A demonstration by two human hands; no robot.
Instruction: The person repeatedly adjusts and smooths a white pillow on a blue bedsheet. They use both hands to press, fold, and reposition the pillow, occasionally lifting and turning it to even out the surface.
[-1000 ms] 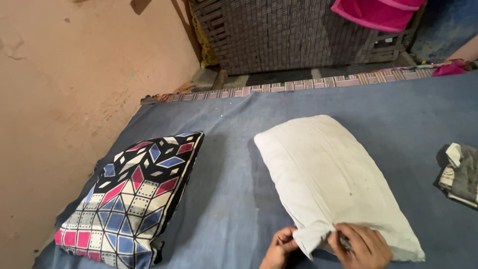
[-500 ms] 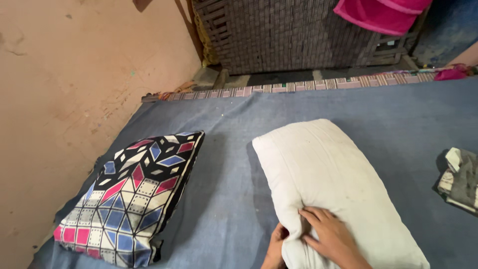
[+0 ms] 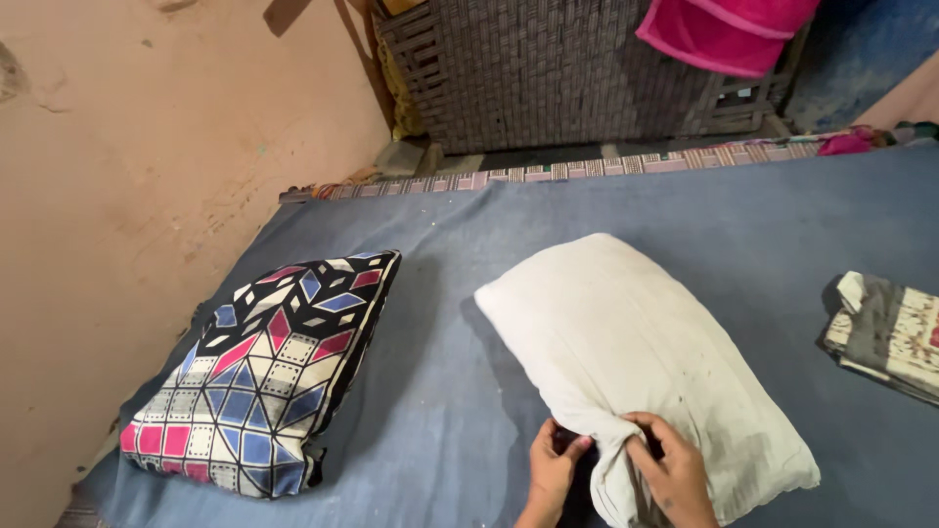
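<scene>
left hand (image 3: pixel 551 469): pinching white pillow (image 3: pixel 636 357) near corner | right hand (image 3: pixel 673 469): gripping same bunched corner | patterned pillow (image 3: pixel 264 367) lies well apart

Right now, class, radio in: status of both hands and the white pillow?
Left hand and right hand pinching white pillow cover, near end. Patterned pillow apart, leftward.

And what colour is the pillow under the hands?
Plain off-white pillow, slightly stained; seen in the head view.

Layout at the hands: bedding on a bed sheet (image 3: pixel 606 210).
Pillow (image 3: pixel 636 342) lies directly ahead of both hands; patterned cushion (image 3: pixel 269 367) to their left; folded cloth (image 3: pixel 885 332) well right; woven cabinet (image 3: pixel 548 68) far behind.
</scene>
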